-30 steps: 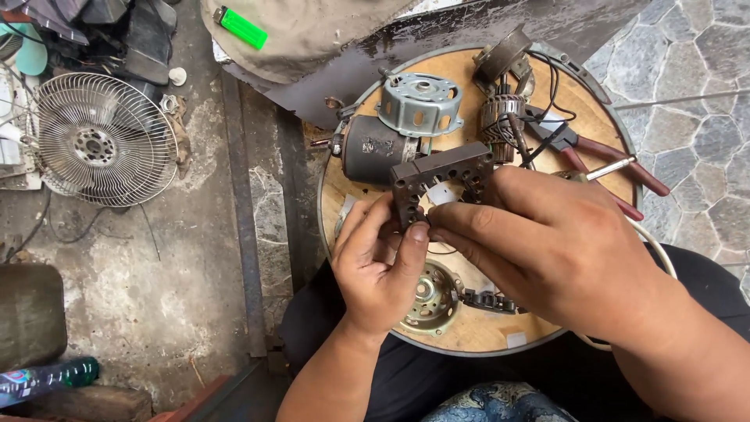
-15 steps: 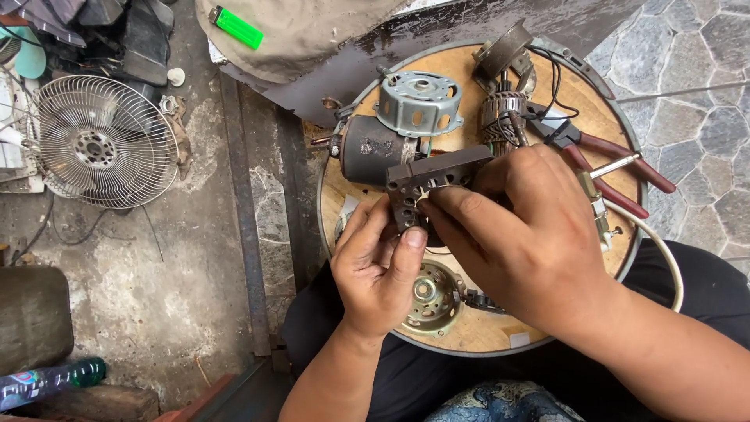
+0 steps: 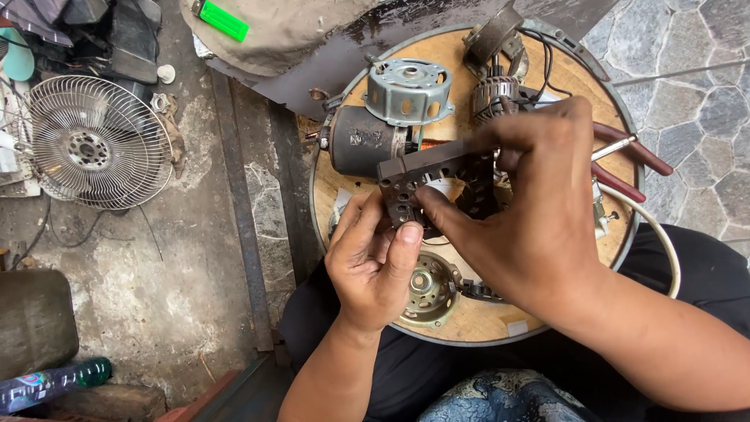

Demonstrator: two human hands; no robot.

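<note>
Holding a dark brown perforated motor bracket [image 3: 437,184] above the round wooden worktop [image 3: 484,316], both hands engaged. Left hand [image 3: 373,262] pinching the lower left corner of the bracket between thumb and fingers, closed on it. Right hand [image 3: 519,207] gripping the bracket from the right side, thumb pressing on the front face near the holes, fingers wrapping over the top edge. Bracket raised clear of the worktop, tilted toward the camera, hovering just in front of a dark cylindrical motor body [image 3: 363,150].

Judging progress from the layout: disassembly well advanced, reassembly not evident. Already separated and lying on the worktop: a grey vented end cap [image 3: 408,91] at the top, a wound armature [image 3: 494,95] beside it with black wires attached, a brass-coloured bearing plate [image 3: 426,291] near the lower edge, partly under the left hand. Red-handled pliers [image 3: 629,168] resting at the right edge, not in use. Bracket not seated on any other part at present; no fasteners visible in the holes, though small parts too fine to tell.

Remaining, as a judgement: loose components not yet joined, motor body lying open.

Away from the worktop, on the concrete floor: a wire fan guard [image 3: 92,144] at left, a green lighter [image 3: 221,19] on cloth at top, a plastic bottle [image 3: 51,383] at lower left.
</note>
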